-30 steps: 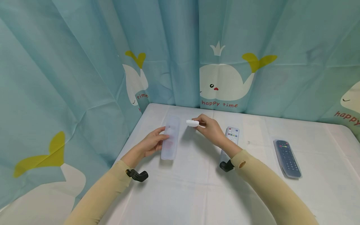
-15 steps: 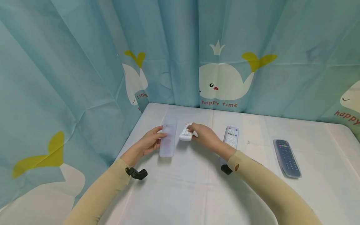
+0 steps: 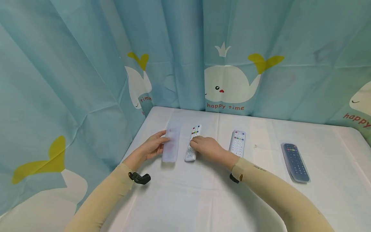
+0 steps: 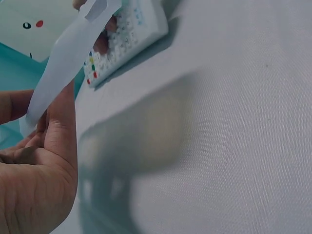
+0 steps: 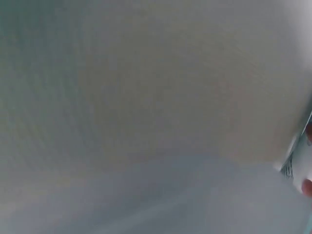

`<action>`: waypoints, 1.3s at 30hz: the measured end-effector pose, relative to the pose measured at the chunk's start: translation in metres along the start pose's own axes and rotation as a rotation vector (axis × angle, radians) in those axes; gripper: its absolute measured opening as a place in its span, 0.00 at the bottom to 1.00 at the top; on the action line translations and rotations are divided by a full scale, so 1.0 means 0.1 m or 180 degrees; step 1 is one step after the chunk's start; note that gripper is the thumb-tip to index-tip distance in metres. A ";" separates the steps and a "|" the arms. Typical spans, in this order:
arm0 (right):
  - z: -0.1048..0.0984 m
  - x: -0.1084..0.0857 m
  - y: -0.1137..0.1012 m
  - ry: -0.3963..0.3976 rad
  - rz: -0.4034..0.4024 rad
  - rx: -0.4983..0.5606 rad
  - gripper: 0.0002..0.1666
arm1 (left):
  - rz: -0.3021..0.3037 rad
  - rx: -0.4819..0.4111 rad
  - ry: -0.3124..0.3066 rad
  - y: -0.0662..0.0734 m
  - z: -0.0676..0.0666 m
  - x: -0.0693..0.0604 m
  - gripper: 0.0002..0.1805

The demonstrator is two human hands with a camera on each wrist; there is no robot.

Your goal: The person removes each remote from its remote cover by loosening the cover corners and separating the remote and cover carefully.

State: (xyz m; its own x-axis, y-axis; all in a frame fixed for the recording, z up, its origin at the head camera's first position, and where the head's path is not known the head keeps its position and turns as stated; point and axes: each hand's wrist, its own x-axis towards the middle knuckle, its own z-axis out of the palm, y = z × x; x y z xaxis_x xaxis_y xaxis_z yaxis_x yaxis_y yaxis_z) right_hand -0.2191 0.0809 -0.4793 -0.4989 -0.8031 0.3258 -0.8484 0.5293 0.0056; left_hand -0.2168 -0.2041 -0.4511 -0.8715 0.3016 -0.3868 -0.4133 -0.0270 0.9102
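The left hand pinches a translucent sleeve between thumb and fingers; in the left wrist view the sleeve shows edge-on, held by the left hand. Just right of it in the head view, a white remote with coloured buttons lies face up, and the right hand has its curled fingers over its middle and right side. The same remote appears behind the sleeve in the left wrist view. Only fingertips and a piece of the remote show at the right wrist view's edge.
Right of the right hand, a white remote in a clear cover lies on the white table. Farther right is a dark remote in a cover. A blue curtain with whale prints stands behind and to the left.
The right hand has lowered the white remote, turning it from edge-on to face up beside the sleeve. The left hand and its sleeve have shifted slightly left.
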 end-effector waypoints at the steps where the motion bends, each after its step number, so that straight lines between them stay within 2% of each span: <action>1: 0.01 0.00 0.00 0.0012 -0.0020 -0.0025 0.10 | -0.0001 -0.0004 0.0005 0.00 0.00 0.00 0.37; 11: 0.04 0.00 0.04 0.0022 -0.0096 0.0080 0.08 | -0.0039 0.0033 0.0030 0.00 -0.01 0.05 0.36; 19: 0.05 0.00 0.04 -0.0153 -0.0100 0.0044 0.07 | -0.0063 0.0006 0.0024 0.03 0.03 0.07 0.36; 26: 0.02 -0.03 0.03 -0.0201 0.0012 0.0282 0.05 | -0.0057 0.0058 0.0070 0.06 0.04 0.11 0.38; 35: -0.01 -0.07 0.03 -0.0129 0.0040 0.0302 0.10 | -0.0031 0.0264 0.0106 0.06 0.08 0.18 0.38; 39: -0.08 -0.12 0.02 -0.0101 0.0152 0.0368 0.13 | 0.0043 0.0429 0.0116 0.06 0.10 0.19 0.36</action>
State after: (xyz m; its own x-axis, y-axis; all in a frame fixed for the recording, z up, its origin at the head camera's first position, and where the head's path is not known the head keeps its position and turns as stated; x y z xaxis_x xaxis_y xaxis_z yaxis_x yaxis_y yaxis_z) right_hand -0.2132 0.0939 -0.4757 -0.5431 -0.7869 0.2929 -0.8373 0.5336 -0.1188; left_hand -0.2337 -0.1885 -0.4514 -0.8868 0.2671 -0.3772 -0.3643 0.0983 0.9261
